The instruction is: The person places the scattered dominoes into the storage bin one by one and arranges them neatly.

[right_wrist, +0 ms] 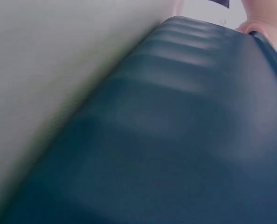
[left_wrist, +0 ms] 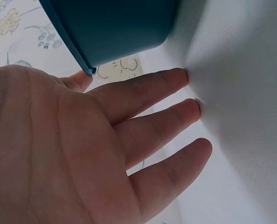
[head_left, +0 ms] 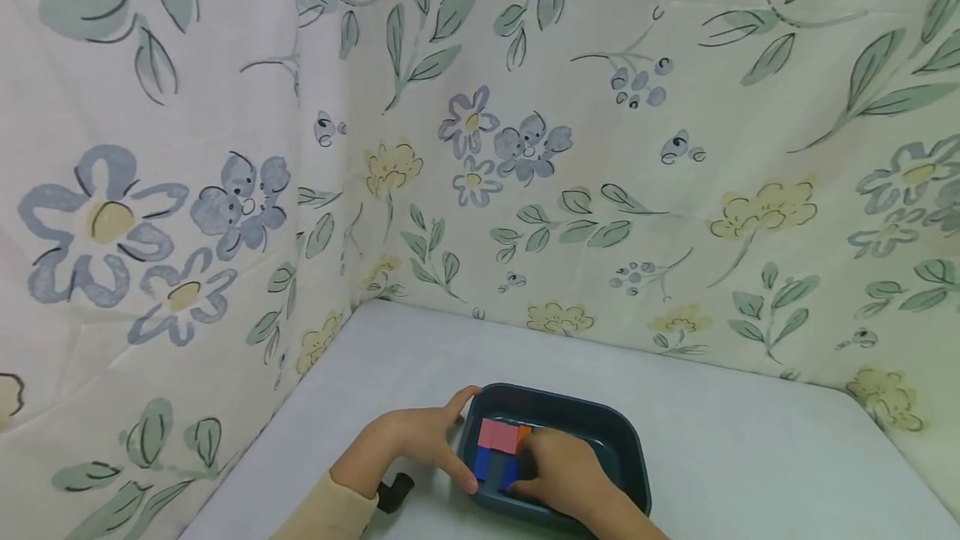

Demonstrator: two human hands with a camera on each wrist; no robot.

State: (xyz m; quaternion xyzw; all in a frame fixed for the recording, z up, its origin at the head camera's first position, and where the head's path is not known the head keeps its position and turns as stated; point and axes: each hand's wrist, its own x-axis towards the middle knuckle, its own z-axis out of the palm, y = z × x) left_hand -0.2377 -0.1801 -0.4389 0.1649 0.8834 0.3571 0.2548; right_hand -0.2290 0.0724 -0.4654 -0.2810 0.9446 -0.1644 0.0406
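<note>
A dark teal tray (head_left: 626,440) stands on the white table with flat coloured pieces in its left part. Pink pieces (head_left: 498,435) lie at the upper left, a blue piece (head_left: 482,462) below them. An orange piece (head_left: 523,433) and another blue piece (head_left: 508,473) show beside the right hand (head_left: 566,473), which reaches into the tray with bent fingers. Whether its fingertips pinch a piece is hidden. My left hand (head_left: 423,440) steadies the tray's left end, thumb and forefinger spread along the rim. In the left wrist view its other fingers (left_wrist: 162,133) extend straight below the tray wall.
A small black object (head_left: 395,492) lies on the white table (head_left: 420,340) beside the left wrist. Floral cloth (head_left: 600,148) hangs behind the table and along its left side. The right wrist view is mostly filled by the tray's outer wall (right_wrist: 176,130).
</note>
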